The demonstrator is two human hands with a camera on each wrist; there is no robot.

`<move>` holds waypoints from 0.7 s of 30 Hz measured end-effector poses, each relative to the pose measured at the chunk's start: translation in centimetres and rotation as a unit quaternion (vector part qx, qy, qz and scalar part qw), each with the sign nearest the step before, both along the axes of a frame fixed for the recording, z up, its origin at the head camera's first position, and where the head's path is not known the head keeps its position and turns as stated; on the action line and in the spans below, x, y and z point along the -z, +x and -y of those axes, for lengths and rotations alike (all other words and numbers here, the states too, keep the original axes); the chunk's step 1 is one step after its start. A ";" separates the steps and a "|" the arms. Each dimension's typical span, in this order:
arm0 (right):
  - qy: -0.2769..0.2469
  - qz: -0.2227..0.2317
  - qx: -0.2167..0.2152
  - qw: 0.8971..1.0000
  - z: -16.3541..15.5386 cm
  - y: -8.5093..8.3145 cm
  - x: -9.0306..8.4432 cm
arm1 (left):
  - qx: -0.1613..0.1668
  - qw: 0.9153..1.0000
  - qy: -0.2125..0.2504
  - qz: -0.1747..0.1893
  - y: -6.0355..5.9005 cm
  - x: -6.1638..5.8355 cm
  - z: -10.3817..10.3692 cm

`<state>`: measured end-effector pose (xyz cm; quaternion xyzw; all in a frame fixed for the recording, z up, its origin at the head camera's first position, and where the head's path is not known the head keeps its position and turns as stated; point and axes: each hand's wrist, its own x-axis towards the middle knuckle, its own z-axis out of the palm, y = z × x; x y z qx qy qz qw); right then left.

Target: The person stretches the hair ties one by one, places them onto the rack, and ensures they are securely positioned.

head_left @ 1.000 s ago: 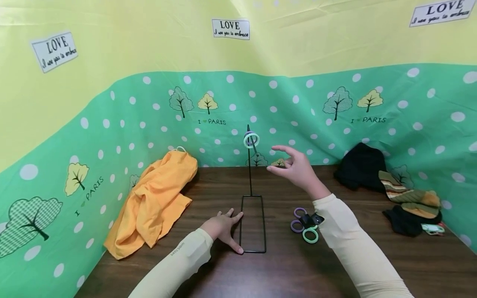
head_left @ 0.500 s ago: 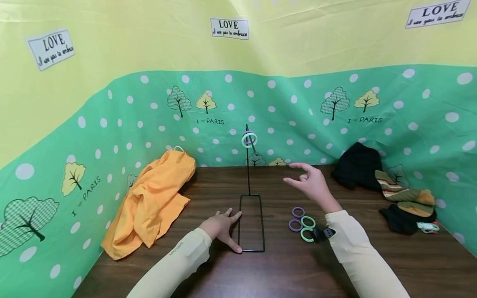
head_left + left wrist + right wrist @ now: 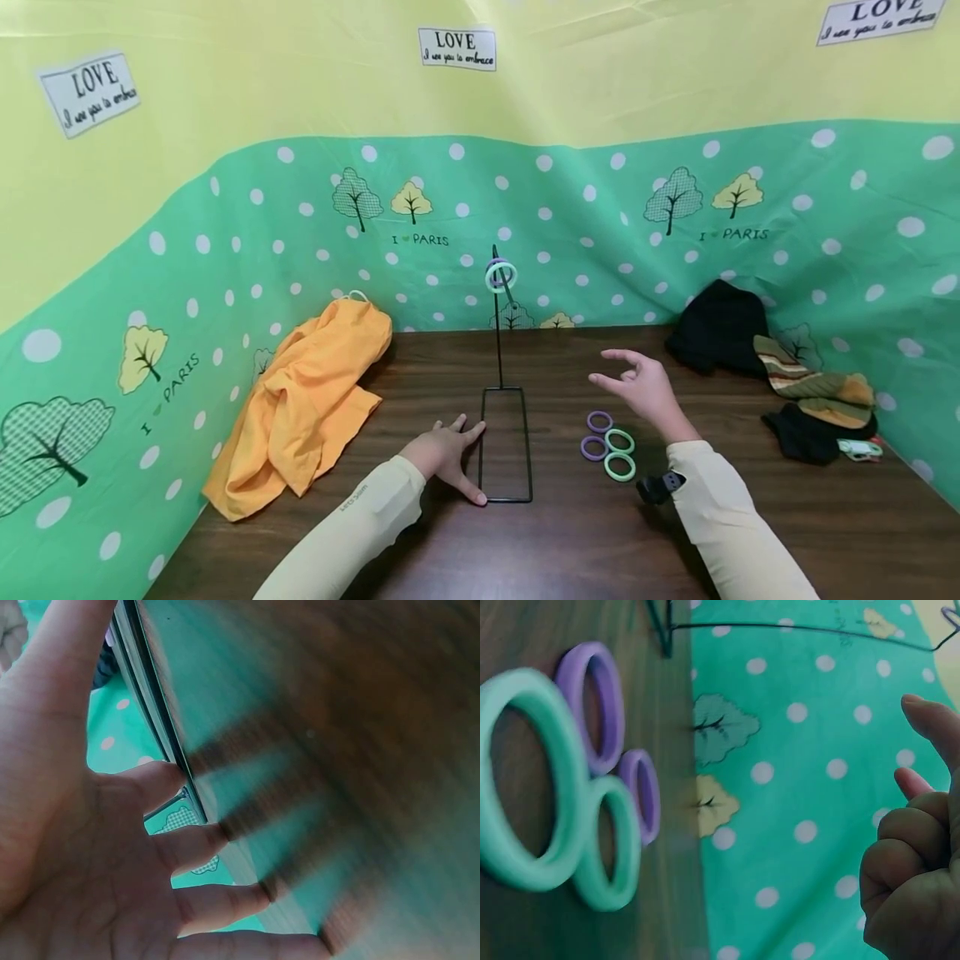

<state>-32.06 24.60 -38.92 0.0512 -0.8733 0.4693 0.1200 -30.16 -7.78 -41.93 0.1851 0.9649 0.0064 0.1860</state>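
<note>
The desk of dark wood carries everything, ringed by a green dotted cloth backdrop. An orange cloth lies bunched at the far left, a heap of dark and striped clothes at the far right.

The left hand lies flat on the desk, its grip spread and holding nothing, fingers straight, the fingertips touching the left side of the wire stand. The stand's rectangular base has its long axis running away from the person; its thin rod rises upright from the far end, and two rings hang near its top, one purple, one green, facing the person.

The right hand hovers above the desk, palm turned left, its grip loosely apart and empty: index finger and thumb stretched out, the other fingers half curled. Just below and left of it four loose rings lie flat on the desk in a touching cluster, two purple and two green, to the right of the stand's base.

A second ago the right hand was up by the hanging rings; it has since dropped and drawn back toward the person, uncovering the loose rings. The left hand and the stand have not moved.
</note>
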 end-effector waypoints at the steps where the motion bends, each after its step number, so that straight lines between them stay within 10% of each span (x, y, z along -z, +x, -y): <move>1: 0.003 0.007 0.003 1.000 -0.3 -0.1 0.3 | 0.000 1.000 0.000 0.001 0.0 0.0 0.0; 21: 0.037 0.129 -0.017 0.991 -2.0 -0.8 5.7 | -0.013 1.000 0.001 0.007 0.0 0.0 -0.1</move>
